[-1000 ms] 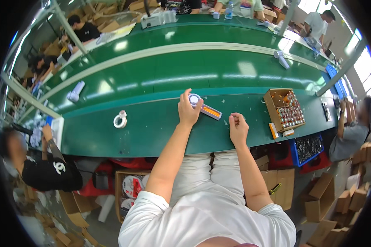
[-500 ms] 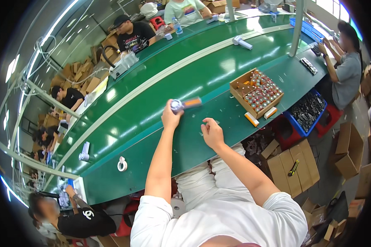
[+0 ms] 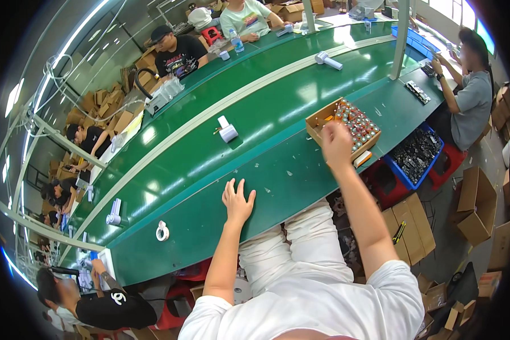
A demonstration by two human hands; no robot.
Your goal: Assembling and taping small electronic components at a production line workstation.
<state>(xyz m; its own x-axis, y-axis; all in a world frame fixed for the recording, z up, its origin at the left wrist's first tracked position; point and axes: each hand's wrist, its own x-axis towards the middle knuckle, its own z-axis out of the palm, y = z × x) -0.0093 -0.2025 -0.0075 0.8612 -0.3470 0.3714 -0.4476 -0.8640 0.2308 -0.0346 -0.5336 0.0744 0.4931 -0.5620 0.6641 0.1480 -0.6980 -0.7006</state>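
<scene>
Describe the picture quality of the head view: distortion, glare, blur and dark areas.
Head view: strong fisheye, so the green conveyor belt and its pale dividing stripe bow into an arc; black vignette fills the corners; white glare patches from overhead lights streak the belt; windows at upper right blow out; the right hand over the cardboard box is slightly soft, the left hand flat on the belt sharp.

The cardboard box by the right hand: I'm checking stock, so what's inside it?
The cardboard box holds rows of small upright cylinders with reddish and silvery tops. The right hand covers its near corner.
</scene>
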